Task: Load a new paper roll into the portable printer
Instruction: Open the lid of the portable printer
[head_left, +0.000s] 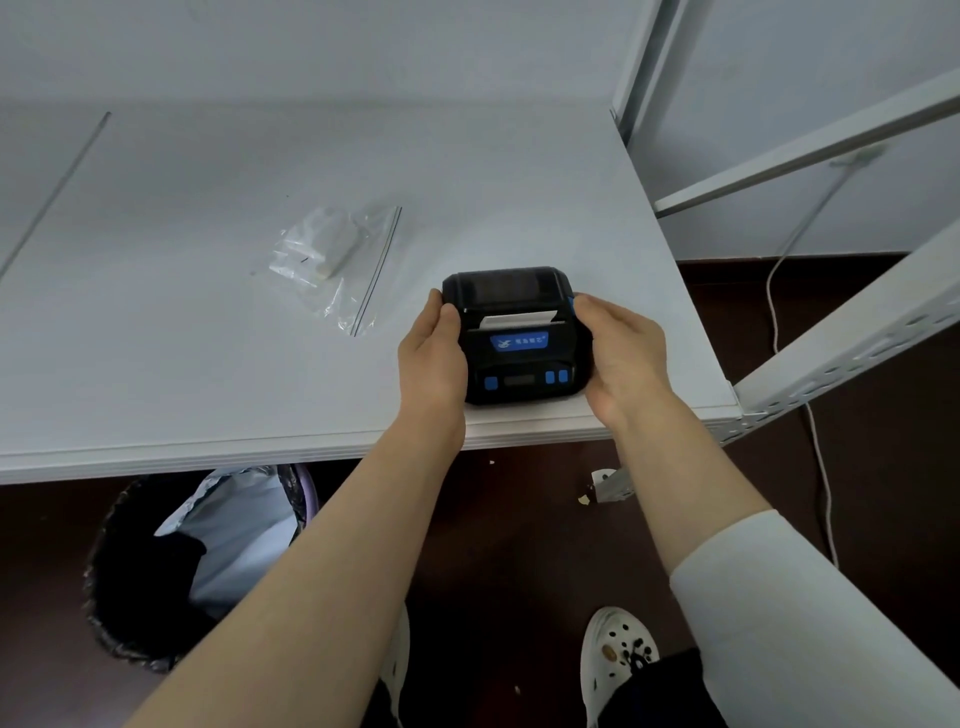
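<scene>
A black portable printer (519, 358) with blue buttons and a blue label sits near the front right edge of the white table (208, 338). Its lid is down, and a strip of white paper (514, 319) sticks out of the slot. My left hand (434, 358) grips the printer's left side. My right hand (621, 353) holds its right side, thumb by a blue side button. A clear zip bag (332, 265) with a small white item inside lies to the left, farther back on the table.
A white metal shelf frame (831, 343) rises at the table's right corner. Beyond it a white cable (774, 312) hangs to the dark floor. A bin with a black liner (156, 571) stands under the table's front edge. White perforated shoes show below.
</scene>
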